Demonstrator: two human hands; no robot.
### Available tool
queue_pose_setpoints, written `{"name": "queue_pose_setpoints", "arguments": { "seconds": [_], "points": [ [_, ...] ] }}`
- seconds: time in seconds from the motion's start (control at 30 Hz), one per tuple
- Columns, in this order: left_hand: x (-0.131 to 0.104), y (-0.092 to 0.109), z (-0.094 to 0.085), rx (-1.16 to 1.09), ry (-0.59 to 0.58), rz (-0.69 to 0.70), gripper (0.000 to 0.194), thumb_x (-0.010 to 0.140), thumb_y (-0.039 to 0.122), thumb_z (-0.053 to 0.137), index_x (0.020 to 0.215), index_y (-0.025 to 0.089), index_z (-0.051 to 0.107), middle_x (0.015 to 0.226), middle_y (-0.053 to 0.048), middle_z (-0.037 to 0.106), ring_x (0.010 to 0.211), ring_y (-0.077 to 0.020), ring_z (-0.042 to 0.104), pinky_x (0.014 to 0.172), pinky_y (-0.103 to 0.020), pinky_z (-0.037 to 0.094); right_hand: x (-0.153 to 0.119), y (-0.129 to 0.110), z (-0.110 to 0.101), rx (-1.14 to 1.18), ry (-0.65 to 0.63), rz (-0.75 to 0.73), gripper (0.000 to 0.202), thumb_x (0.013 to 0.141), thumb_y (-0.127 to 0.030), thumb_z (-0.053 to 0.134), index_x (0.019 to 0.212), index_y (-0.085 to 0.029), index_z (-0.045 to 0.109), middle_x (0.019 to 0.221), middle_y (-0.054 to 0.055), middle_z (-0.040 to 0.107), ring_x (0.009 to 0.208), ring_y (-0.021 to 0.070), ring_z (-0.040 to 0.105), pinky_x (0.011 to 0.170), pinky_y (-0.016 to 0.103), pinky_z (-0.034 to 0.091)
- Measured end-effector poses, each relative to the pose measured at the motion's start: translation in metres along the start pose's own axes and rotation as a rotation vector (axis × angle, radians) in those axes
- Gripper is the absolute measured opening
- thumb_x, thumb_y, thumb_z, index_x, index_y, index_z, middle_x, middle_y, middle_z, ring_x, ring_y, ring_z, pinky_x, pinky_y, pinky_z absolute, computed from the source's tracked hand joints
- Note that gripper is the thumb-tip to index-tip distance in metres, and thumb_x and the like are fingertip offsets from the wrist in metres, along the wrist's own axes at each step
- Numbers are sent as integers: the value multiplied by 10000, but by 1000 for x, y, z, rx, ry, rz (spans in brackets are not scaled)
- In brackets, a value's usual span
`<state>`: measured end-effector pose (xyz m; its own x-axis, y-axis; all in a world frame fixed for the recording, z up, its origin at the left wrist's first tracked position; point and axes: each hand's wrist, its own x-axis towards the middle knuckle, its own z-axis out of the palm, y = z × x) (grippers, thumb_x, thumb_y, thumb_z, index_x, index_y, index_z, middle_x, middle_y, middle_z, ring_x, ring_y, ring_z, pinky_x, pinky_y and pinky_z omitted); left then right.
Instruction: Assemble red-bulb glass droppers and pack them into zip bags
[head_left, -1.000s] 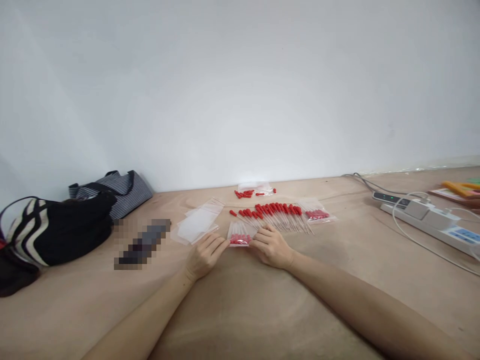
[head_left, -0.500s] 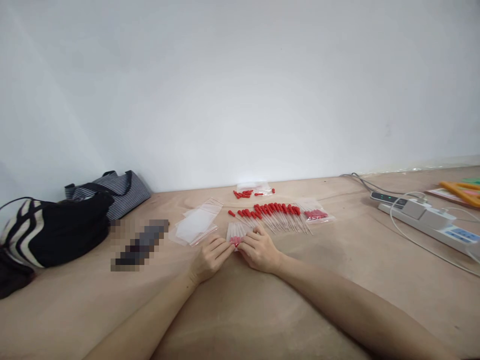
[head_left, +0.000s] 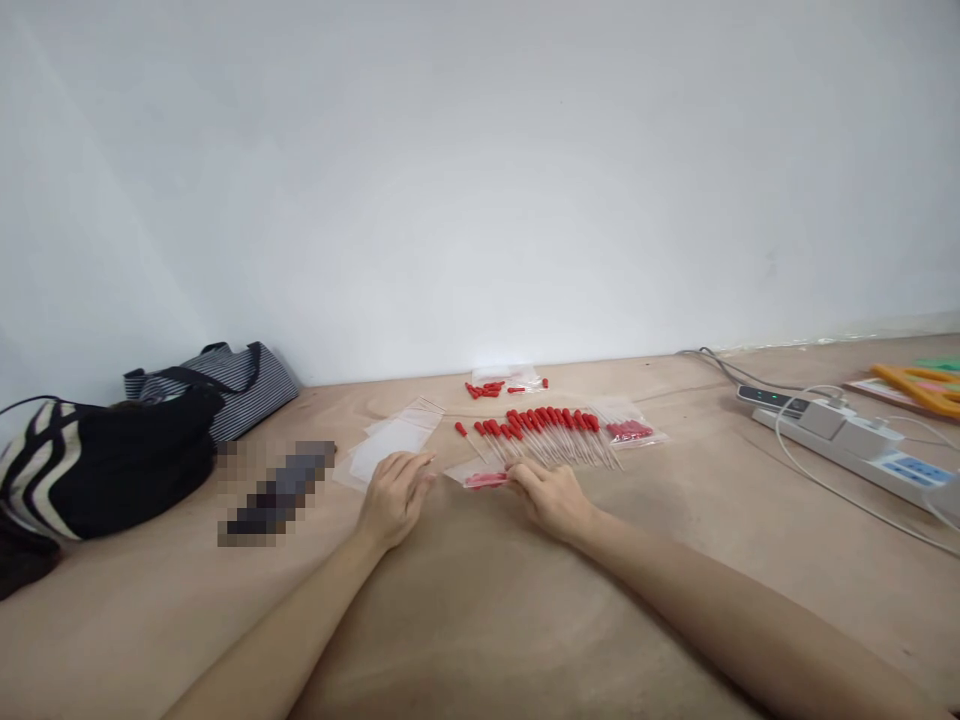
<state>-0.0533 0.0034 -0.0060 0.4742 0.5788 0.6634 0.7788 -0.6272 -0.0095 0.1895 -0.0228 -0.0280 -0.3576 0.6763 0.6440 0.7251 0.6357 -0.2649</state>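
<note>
My right hand (head_left: 553,495) pinches the right end of a clear zip bag (head_left: 487,480) with several red-bulbed droppers inside. The bag is tilted just above or on the table; which, I cannot tell. My left hand (head_left: 396,495) is apart from that bag, its fingers stretched out with nothing visible in them. It lies at the near edge of a stack of flat clear zip bags (head_left: 386,447) and partly hides it. Behind my right hand, several loose droppers (head_left: 559,425) with red bulbs and thin clear stems lie in a row.
A filled bag of droppers (head_left: 630,432) lies right of the row. Loose red bulbs (head_left: 486,390) rest by the wall near another clear bag (head_left: 506,376). A black bag (head_left: 142,465) and a striped bag (head_left: 251,385) stand left. A power strip (head_left: 862,450) with cables lies right.
My left hand has let go of the filled bag and moved left toward the stack of flat bags. My right hand has shifted slightly right, still pinching the bag, which has tilted.
</note>
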Motion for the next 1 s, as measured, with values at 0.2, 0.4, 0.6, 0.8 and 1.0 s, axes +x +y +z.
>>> {"name": "queue_pose_setpoints", "arguments": {
  "seconds": [0.2,0.4,0.6,0.8,1.0],
  "points": [
    [1,-8,7,256,-252,-368,376,799,345,437,1117,173,540,1196,-124,510,1148,-263,407,951,-443,285,-1,12,-20,785,177,459,229,828,-431,398,751,-219,359,693,-18,536,550,117,575,524,256,482],
    [4,-10,8,218,-533,-577,494,834,418,353,1244,152,426,1335,-122,368,1257,-242,267,1014,-452,188,-8,83,-62,738,568,546,339,709,-518,542,739,-206,415,691,-12,555,629,137,588,644,329,511],
    [6,-9,7,219,-546,-550,479,838,413,341,1220,148,454,1304,-112,415,1215,-230,347,993,-395,262,-27,169,-83,316,738,528,307,717,-483,527,721,-188,441,922,81,574,754,159,589,700,360,486],
    [5,-15,5,254,-449,-434,379,836,289,346,1127,130,528,1166,-97,557,1056,-213,518,872,-306,403,-47,195,-76,231,540,520,120,679,-296,526,652,-188,480,914,84,605,836,185,572,745,356,453],
    [7,-18,-1,304,-453,-352,310,826,207,326,860,171,631,934,-79,662,850,-225,608,700,-315,460,-56,198,-89,89,130,556,191,598,-75,385,633,-197,528,966,62,617,907,174,556,817,317,403]
  ]
}}
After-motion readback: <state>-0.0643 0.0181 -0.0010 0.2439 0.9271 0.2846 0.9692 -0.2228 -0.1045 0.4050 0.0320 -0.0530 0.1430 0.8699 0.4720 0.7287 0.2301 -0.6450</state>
